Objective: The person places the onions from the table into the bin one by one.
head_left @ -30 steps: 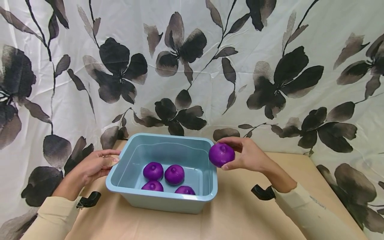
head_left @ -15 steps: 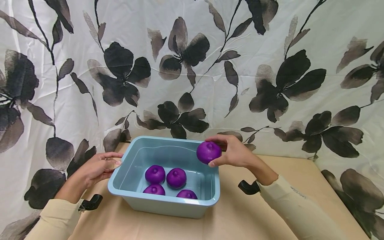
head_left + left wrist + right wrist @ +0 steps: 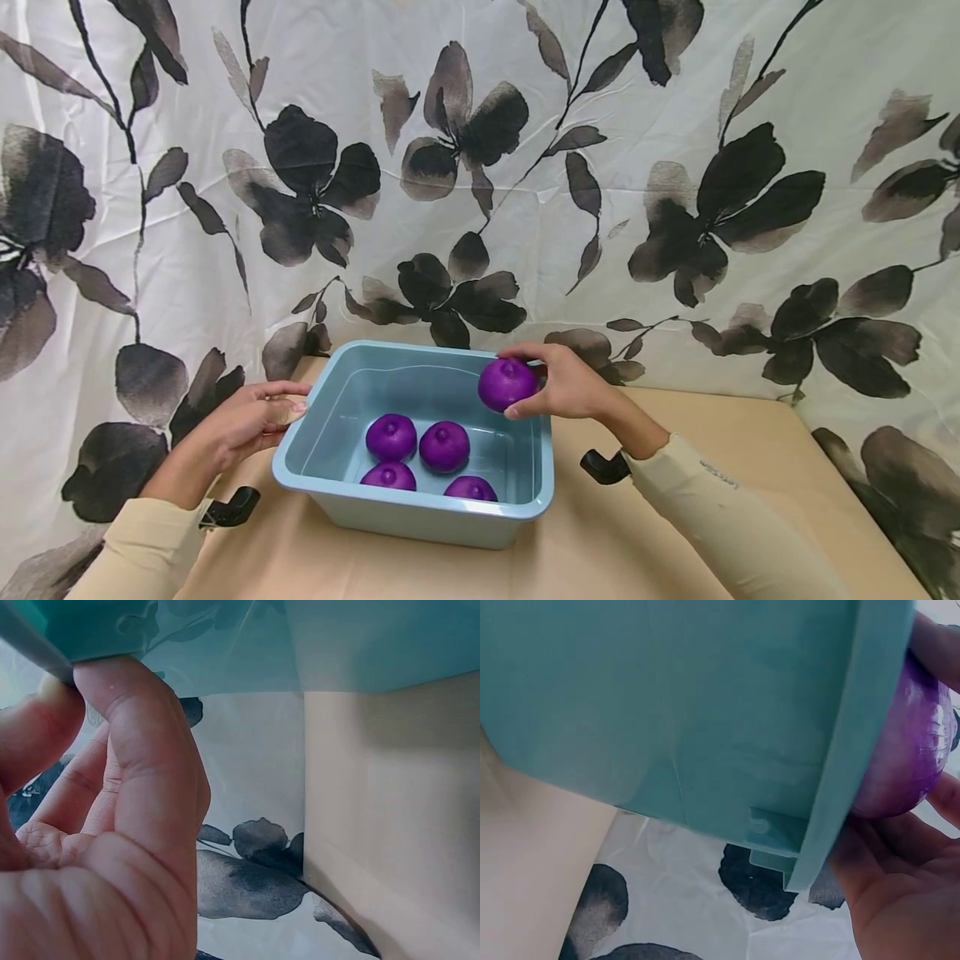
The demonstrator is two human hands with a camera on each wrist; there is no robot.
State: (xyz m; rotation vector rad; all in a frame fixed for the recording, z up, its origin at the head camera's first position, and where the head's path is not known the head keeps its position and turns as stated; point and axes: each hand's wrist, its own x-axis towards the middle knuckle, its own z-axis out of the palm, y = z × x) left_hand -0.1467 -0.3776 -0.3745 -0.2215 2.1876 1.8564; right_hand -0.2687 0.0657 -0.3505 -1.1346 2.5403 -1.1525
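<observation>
A light blue plastic bin (image 3: 420,523) stands on the table. My left hand (image 3: 243,423) pinches its left rim between thumb and fingers, as the left wrist view shows close up at the bin (image 3: 225,652). Over the bin's right end, my right hand (image 3: 570,385) holds a purple onion (image 3: 506,385) with a small nub on top. In the right wrist view this onion (image 3: 911,750) sits between thumb and fingers, partly hidden behind the bin's rim. Several similar purple onions (image 3: 444,446) lie on the bin floor; the front wall partly hides the nearer ones.
The tan tabletop (image 3: 645,533) extends around the bin, mostly to the right and in front. A white cloth (image 3: 555,275) with dark flower prints hangs behind and along the sides. Black wrist mounts (image 3: 603,467) show on both forearms.
My right hand has carried the onion leftward from beside the right rim to over the bin's inside. My left hand stays on the left rim; the view has shifted slightly.
</observation>
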